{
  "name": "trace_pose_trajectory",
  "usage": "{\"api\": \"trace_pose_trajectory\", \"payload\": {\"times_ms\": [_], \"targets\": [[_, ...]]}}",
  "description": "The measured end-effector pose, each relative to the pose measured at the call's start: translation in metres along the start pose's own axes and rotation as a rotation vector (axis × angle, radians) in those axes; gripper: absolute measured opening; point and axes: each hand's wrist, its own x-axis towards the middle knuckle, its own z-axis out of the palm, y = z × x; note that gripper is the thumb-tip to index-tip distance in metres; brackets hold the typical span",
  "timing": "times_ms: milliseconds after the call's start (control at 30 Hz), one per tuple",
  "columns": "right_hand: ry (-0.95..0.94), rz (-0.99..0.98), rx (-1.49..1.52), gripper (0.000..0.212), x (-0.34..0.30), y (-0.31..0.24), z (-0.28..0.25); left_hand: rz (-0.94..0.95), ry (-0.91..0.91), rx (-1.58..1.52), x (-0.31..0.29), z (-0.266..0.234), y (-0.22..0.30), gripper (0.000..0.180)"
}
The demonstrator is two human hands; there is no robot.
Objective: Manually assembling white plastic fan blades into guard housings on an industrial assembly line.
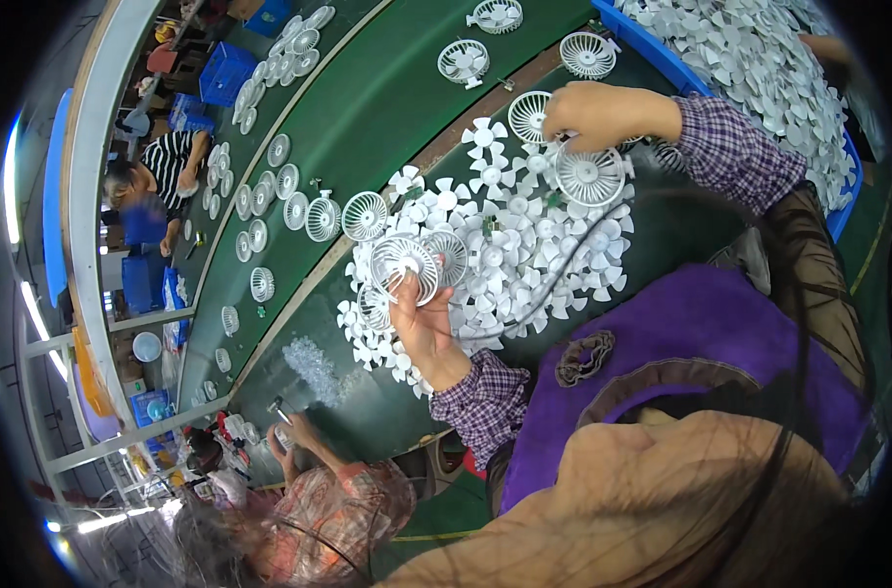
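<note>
Left hand (426,331) gripping round, slatted white fan cage (398,257), right hand (608,114) curled, hold unclear, petal-bladed plastic rotors (493,258) heaped nearby

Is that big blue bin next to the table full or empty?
Full, it looks like: white fan blades lie thickly across the blue bin, hiding its bottom.

The fan blades (484,138) and fan cages (590,179) are white, the belt (387,108) green, the tub (652,42) blue. Purple-and-white checks cover the sleeves (735,142), plain purple the apron (701,323); a co-worker's shirt (168,162) has black-and-white stripes
</note>
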Motion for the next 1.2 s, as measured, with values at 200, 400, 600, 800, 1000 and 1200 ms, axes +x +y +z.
{"api": "trace_pose_trajectory", "payload": {"times_ms": [200, 400, 600, 800, 1000, 1200], "targets": [[0.134, -0.038, -0.042, 0.02, 0.09, -0.008, 0.029, 0.052, -0.021, 0.084, 0.005, 0.014, -0.001, 0.032], [-0.018, 0.112, -0.333, 0.019, 0.126, 0.005, 0.072, 0.069, -0.087, 0.087, 0.01, 0.026, 0.004, 0.04], [0.349, 0.043, -0.128, 0.028, 0.099, -0.034, 0.026, 0.106, -0.186, 0.125, 0.016, 0.035, -0.006, 0.046], [0.484, -0.298, 0.039, 0.035, 0.057, -0.102, 0.018, 0.101, -0.252, 0.233, 0.015, 0.063, -0.02, 0.048], [0.538, -0.324, 0.03, 0.03, 0.055, -0.111, 0.026, 0.203, -0.213, 0.431, 0.013, 0.074, -0.032, 0.036], [0.47, -0.205, 0.352, 0.039, 0.037, -0.104, 0.004, 0.239, -0.213, 0.447, 0.008, 0.072, -0.03, 0.034]]}}
